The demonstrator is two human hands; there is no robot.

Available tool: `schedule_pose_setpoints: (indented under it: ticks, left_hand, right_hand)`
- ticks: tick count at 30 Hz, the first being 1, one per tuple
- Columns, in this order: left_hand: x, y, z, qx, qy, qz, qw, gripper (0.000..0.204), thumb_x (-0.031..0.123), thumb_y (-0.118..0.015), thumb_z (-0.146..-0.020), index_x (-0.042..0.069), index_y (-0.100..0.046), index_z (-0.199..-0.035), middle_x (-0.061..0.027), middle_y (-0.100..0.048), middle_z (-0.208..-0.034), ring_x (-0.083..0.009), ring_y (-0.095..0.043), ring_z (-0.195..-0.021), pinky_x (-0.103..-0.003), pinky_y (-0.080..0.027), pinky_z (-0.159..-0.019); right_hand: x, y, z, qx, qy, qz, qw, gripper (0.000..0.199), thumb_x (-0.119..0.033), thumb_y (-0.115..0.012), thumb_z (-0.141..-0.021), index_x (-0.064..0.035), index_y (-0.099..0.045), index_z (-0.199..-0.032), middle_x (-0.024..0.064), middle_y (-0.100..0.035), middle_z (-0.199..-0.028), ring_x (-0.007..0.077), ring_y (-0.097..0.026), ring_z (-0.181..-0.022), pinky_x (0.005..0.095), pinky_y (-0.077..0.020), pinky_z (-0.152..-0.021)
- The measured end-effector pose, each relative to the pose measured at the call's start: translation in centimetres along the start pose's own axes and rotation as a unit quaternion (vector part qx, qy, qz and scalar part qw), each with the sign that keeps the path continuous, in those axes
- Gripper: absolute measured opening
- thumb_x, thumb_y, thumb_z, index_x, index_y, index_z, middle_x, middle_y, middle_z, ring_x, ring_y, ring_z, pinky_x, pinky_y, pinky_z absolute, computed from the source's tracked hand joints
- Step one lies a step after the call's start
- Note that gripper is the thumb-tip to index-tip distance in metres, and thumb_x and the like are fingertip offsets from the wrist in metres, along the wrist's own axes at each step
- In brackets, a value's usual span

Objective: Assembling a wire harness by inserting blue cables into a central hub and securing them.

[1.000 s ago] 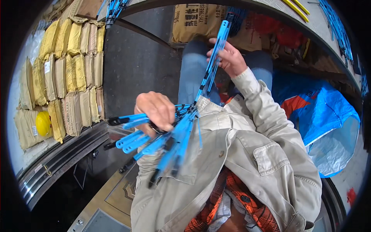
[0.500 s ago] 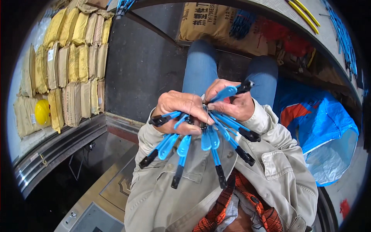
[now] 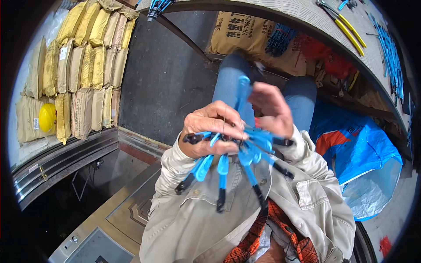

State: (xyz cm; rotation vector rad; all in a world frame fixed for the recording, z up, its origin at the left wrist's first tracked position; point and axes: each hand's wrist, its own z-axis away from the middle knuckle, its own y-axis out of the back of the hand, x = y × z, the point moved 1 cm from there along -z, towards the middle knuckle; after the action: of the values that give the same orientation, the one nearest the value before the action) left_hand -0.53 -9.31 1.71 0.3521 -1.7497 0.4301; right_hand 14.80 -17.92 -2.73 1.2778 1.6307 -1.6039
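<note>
Blue strips [image 3: 222, 165] with black ends fan out in a bunch in front of the person's jacket [image 3: 197, 219], above the lap, most of them pointing down and outward. The left hand [image 3: 208, 127] is closed around the middle of the bunch, its thumb and fingers pinching the strips where they meet. One strip stands upward from the bunch, blurred, between the two hands. The right hand [image 3: 274, 109] is beside that strip, fingers bent and blurred; whether it grips anything, I cannot tell.

Beyond the hands are the knees in jeans [image 3: 228, 79]. Across the top curves a table [image 3: 289, 8], where pliers [image 3: 349, 37] with yellow handles lie near a second bundle [image 3: 391, 61] of blue strips. Under the table, a third bundle [image 3: 280, 39] rests on a brown sack [image 3: 237, 33], with a red pile [image 3: 333, 63] to its right. An open blue bag [image 3: 362, 140] lies to the person's right. On the left, packages [image 3: 80, 114] stand in rows, a rounded yellow object [image 3: 47, 117] against them.
</note>
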Motion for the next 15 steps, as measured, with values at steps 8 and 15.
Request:
schedule_pose_setpoints:
  ticks: [8, 15]
  left_hand:
    - [-0.2, -1.4, 0.2, 0.087, -0.023, -0.045, 0.995, 0.026, 0.008, -0.074, -0.062, 0.003, -0.07, -0.087, -0.008, -0.056, -0.09, -0.0159, -0.051, -0.078, -0.025, -0.043, -0.069]
    - [0.4, -1.6, 1.2, 0.095, -0.018, -0.068, 0.993, 0.026, 0.007, -0.075, -0.061, 0.002, -0.07, -0.086, -0.0087, -0.056, -0.09, -0.0157, -0.051, -0.079, -0.025, -0.042, -0.069]
  right_hand:
    - [-2.1, -0.7, 1.6, -0.047, 0.138, 0.135, 0.98, 0.05, -0.018, -0.069, -0.068, -0.0025, -0.052, -0.112, 0.0143, -0.055, -0.097, 0.0234, -0.052, -0.084, 0.034, -0.0433, -0.074]
    - [-3.0, -2.9, 1.3, -0.005, 0.134, 0.204, 0.97, 0.034, -0.006, -0.069, -0.064, -0.0012, -0.062, -0.097, 0.0081, -0.056, -0.082, 0.0163, -0.049, -0.071, 0.026, -0.0421, -0.062]
